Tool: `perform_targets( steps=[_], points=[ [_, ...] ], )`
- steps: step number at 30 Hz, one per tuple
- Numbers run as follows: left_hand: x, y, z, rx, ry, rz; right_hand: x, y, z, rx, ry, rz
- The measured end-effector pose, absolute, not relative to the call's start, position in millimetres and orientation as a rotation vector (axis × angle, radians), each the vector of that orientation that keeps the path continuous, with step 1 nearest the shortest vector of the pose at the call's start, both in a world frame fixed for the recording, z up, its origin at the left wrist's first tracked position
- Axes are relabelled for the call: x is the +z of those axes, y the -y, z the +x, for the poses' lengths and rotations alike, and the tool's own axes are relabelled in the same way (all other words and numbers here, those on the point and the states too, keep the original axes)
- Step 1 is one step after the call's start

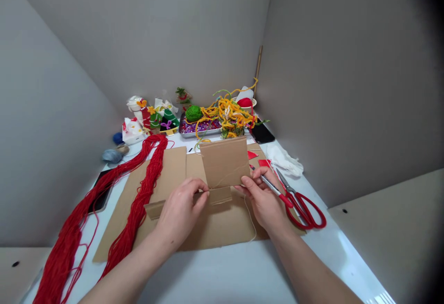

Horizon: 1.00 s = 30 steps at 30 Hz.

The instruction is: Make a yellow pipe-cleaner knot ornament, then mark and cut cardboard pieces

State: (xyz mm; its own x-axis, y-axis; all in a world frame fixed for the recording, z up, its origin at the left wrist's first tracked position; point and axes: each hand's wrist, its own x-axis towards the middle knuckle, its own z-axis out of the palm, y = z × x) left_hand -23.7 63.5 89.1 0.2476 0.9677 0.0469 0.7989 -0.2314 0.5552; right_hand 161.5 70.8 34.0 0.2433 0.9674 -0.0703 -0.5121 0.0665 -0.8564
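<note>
My right hand (265,200) grips a brown cardboard square (225,163) by its lower right corner, holding it upright. A pen with a red grip (274,188) lies across the fingers of that hand. At the square's lower left edge, my left hand (185,202) is closed, thumb and forefinger pinching a thin pale thread (227,173). The thread crosses the face of the square, and a loose length hangs below the right hand. A narrow cardboard strip (220,196) passes behind the left fingers; whether they also grip it I cannot tell.
Large cardboard (208,239) covers the white table's middle. A red yarn skein (121,234) drapes over the left side, partly over a phone (102,195). Red-handled scissors (305,209) lie right. Behind are a tangled yellow yarn heap (234,116), a bead tray (189,133) and crafted decorations (152,119).
</note>
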Motion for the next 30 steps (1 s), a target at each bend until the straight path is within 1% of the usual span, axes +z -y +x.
perform_targets(
  steps=[13,30],
  points=[
    [89.2,-62.4,-25.6,0.571,-1.638,2.127,33.0,-72.1,162.0,1.257,0.642,-0.91],
    [95.2,-62.0,-25.9,0.513,-1.662,2.115,33.7,-72.2,163.0,1.268,0.672,-0.885]
  ],
)
